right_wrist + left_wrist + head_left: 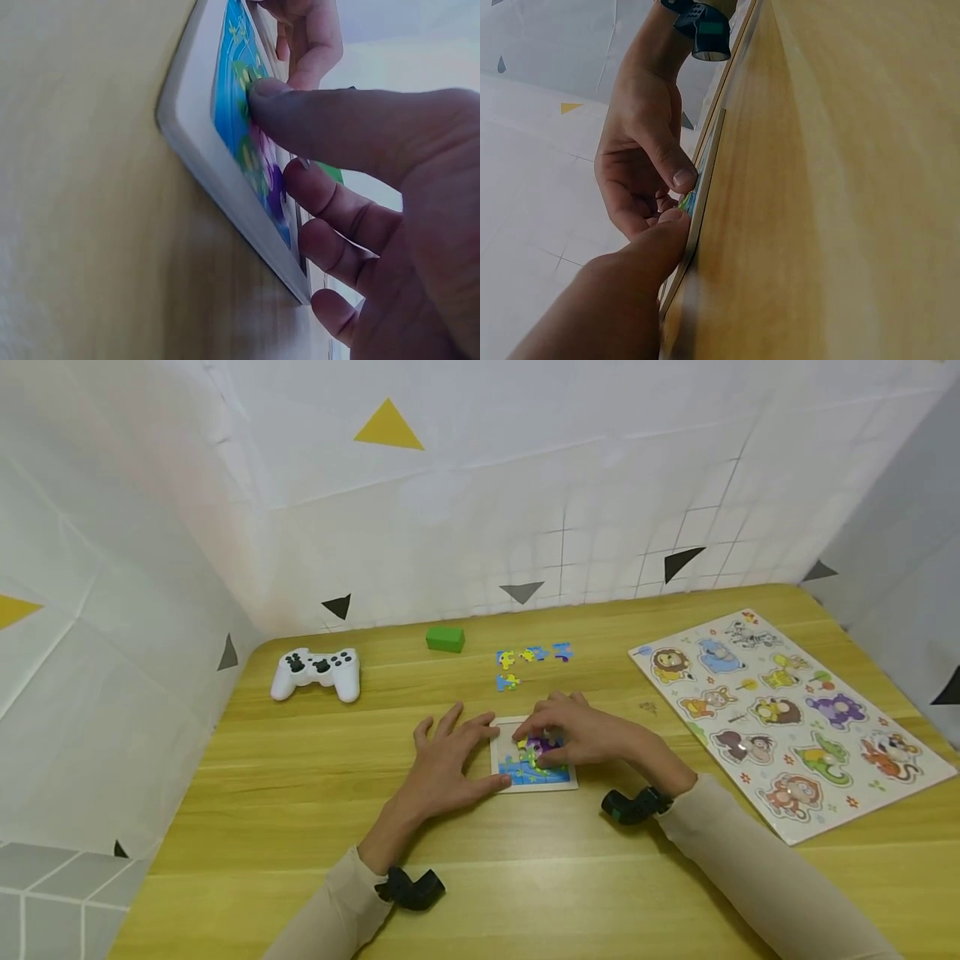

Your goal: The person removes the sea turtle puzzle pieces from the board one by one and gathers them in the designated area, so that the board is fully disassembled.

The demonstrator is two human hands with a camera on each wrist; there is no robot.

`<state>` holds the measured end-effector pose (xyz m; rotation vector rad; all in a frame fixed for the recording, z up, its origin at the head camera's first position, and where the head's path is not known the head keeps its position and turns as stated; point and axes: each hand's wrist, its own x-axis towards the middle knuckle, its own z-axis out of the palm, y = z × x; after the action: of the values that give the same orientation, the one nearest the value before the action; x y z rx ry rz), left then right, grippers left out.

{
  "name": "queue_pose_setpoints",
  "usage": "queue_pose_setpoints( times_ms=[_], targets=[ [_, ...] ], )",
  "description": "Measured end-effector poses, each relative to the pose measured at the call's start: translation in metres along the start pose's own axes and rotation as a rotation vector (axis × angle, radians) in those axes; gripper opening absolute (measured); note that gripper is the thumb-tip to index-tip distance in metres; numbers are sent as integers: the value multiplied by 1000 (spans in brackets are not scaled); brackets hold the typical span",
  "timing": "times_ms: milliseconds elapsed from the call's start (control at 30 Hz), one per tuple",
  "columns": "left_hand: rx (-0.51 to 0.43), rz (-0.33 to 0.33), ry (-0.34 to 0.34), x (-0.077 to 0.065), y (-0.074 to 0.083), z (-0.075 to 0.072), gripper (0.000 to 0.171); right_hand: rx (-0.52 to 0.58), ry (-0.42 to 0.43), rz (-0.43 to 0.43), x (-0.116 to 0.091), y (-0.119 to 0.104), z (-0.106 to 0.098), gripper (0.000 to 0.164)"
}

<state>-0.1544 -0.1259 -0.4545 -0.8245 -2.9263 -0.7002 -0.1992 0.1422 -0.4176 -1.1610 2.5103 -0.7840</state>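
Observation:
A small jigsaw puzzle in a white-edged tray [534,789] lies on the table, its lower part filled with blue, green and purple pieces. My left hand [448,764] is spread beside the tray's left side, with the thumb touching the lower left corner and a fingertip near the upper left one. Over the puzzle my right hand [581,731] bends its fingers and thumb down. In the right wrist view its thumb [289,112] rests on the puzzle picture [232,112], the other fingertips close to a purple part. Whether they pinch a piece is hidden.
Several loose puzzle pieces [507,682] lie beyond the tray, near a green block [446,639]. A white game controller [316,673] is at the back left. A large animal puzzle board [787,735] covers the table's right side. White patterned sheets [480,510] surround the table.

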Motion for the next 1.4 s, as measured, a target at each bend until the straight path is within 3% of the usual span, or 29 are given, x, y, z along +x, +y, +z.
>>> queue_pose_setpoints(
  times_ms=[200, 600, 1133, 1400],
  targets=[
    [-6, 4, 4, -1, 0, 0, 71, 1, 19, 7, 0, 0, 0, 39],
    [3, 4, 7, -1, 0, 0, 70, 144, 84, -28, -2, 9, 0, 40],
    [-10, -4, 0, -2, 0, 0, 70, 132, 140, 51, -3, 22, -3, 38],
    [-8, -6, -7, -1, 0, 0, 71, 142, 183, 46, -5, 27, -5, 39]
  ],
)
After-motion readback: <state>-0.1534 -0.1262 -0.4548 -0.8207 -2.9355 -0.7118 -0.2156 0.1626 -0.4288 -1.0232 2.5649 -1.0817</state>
